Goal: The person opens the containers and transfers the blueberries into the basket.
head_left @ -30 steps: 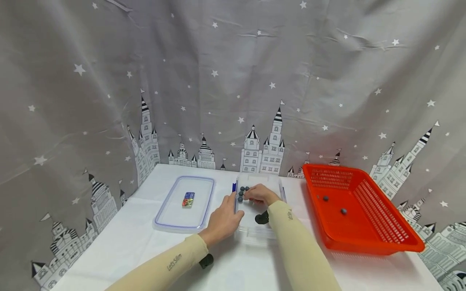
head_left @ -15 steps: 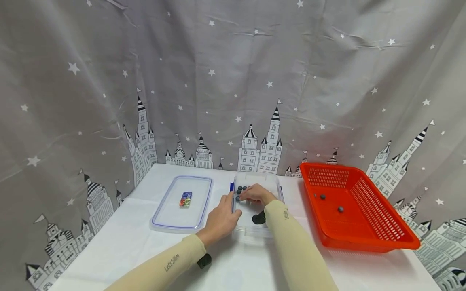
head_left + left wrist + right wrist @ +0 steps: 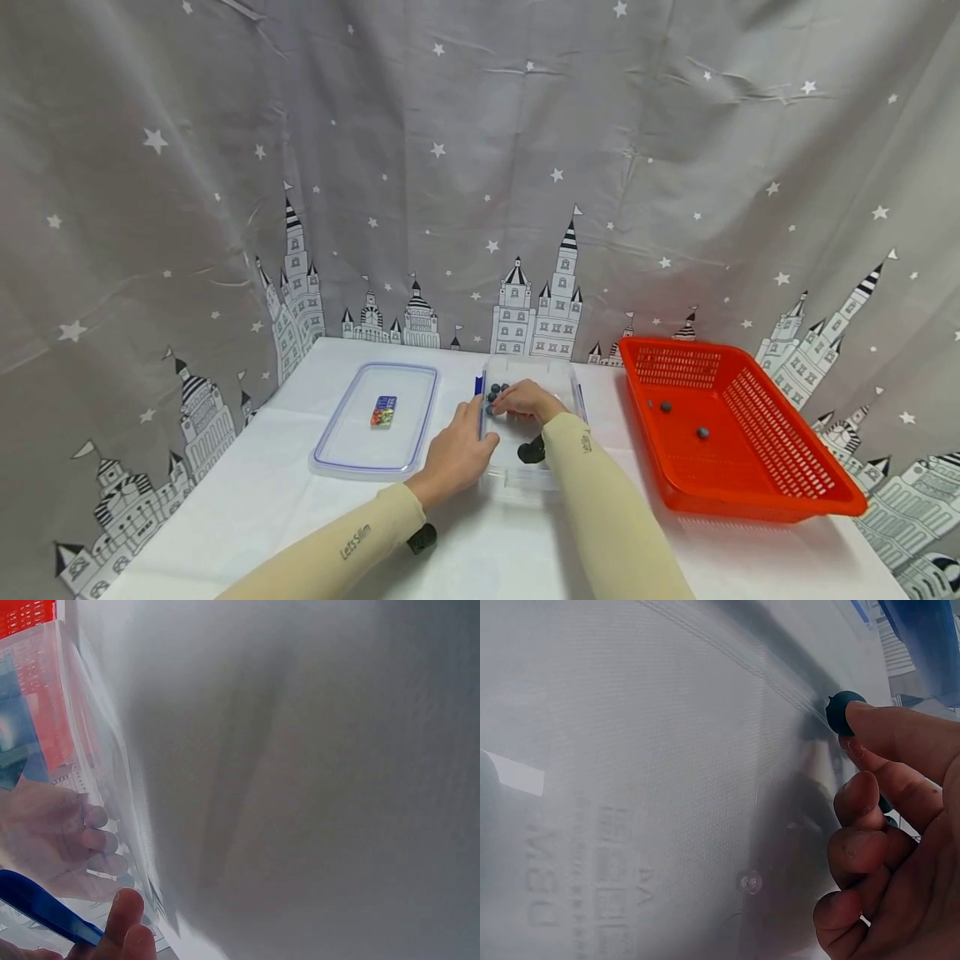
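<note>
A clear plastic container (image 3: pixel 517 437) stands in the middle of the white table. Several dark blueberries (image 3: pixel 492 397) sit along its left wall. Reaching inside, my right hand (image 3: pixel 534 399) pinches one blueberry (image 3: pixel 844 712) between thumb and index finger, low at the wall; its other fingers are curled. My left hand (image 3: pixel 459 450) grips the container's left wall from outside, fingers beside a blue latch (image 3: pixel 45 906). Through the clear wall, the left wrist view also shows the right hand (image 3: pixel 49 832).
A red perforated basket (image 3: pixel 720 479) at the right holds a few loose blueberries (image 3: pixel 702 432). On the left lies a clear lid (image 3: pixel 348 437) with a blue seal and a colourful label (image 3: pixel 383 412). A grey patterned curtain (image 3: pixel 465 208) hangs behind.
My right fingertips have moved slightly left and down toward the container's left wall with the blueberry. The left hand keeps its place on the wall. The head view has shifted a little.
</note>
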`<state>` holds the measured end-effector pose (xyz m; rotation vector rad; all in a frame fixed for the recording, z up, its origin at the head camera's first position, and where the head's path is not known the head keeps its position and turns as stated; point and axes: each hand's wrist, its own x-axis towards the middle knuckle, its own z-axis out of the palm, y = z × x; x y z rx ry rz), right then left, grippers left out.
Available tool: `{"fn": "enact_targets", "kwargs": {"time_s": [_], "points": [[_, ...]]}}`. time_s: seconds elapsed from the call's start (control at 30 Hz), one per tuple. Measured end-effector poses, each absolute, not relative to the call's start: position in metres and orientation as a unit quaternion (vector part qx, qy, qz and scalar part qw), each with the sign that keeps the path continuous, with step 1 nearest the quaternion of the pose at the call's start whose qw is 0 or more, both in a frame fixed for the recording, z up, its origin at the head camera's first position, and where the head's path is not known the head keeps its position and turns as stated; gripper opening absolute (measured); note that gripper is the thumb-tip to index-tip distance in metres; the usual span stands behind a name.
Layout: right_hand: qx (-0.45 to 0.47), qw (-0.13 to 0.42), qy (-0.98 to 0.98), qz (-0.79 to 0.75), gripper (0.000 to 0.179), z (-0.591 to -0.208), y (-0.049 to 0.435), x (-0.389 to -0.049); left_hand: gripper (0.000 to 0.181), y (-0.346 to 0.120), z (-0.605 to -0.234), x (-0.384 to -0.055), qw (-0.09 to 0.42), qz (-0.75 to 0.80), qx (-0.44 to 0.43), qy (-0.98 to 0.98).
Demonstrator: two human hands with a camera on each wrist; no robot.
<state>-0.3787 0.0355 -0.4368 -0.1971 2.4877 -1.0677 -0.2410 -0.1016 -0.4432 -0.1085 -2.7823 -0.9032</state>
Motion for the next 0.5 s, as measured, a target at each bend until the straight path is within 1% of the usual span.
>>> {"fn": "enact_targets", "kwargs": {"time_s": [0.37, 0.5], "points": [[-0.094, 0.207, 0.893, -0.388, 0.02, -0.431, 0.04, -0.378, 0.07, -0.101, -0.442, -0.24, 0.101, -0.314, -0.031, -0.944], [-0.088, 0.204, 0.897, -0.381, 0.019, -0.427, 0.044, -0.379, 0.072, -0.1, -0.441, -0.24, 0.093, -0.318, -0.028, -0.943]]}}
